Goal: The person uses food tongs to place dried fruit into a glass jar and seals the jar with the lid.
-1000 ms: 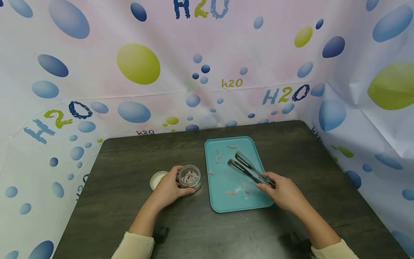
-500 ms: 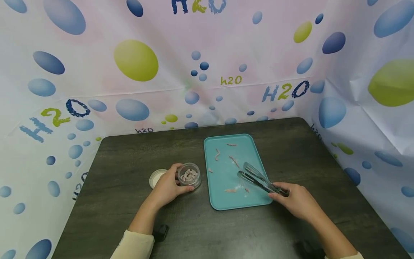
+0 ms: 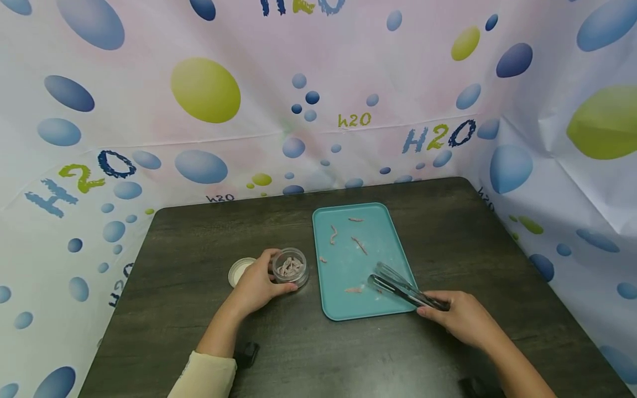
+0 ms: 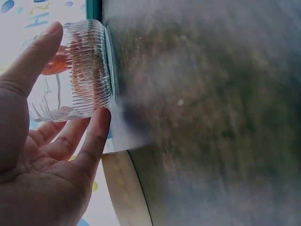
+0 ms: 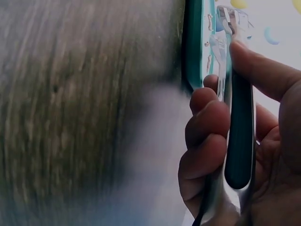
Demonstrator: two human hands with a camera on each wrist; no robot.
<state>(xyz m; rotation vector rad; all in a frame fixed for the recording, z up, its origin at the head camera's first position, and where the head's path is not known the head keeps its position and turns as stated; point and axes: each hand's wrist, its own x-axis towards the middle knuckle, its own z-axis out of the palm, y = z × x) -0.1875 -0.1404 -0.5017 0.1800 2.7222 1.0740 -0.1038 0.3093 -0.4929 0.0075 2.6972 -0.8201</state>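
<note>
My left hand (image 3: 256, 284) holds a small round glass jar (image 3: 290, 268) on the table, thumb on the near side and fingers around the far side. The jar is open at the top, and pinkish-grey strips (image 3: 288, 267) show inside. Ribbed clear glass of the jar (image 4: 89, 70) fills the grip in the left wrist view. With my right hand (image 3: 465, 318) I grip metal tongs (image 3: 409, 291) by their dark-inlaid handles (image 5: 241, 136). Their tips are apart over the lower right of a turquoise tray (image 3: 333, 276). Several thin pinkish strips lie scattered on it, one (image 3: 359, 245) near the middle.
A round pale lid (image 3: 238, 271) lies left of the jar, partly behind my left hand. The dark wooden table (image 3: 318, 354) runs back to a white sheet (image 3: 269, 121) with blue and green dots. A small black object (image 3: 247, 354) shows beside my left wrist.
My right hand has drawn the tongs toward the front right of the tray. A strip now shows where their tips were. My left hand stays on the jar.
</note>
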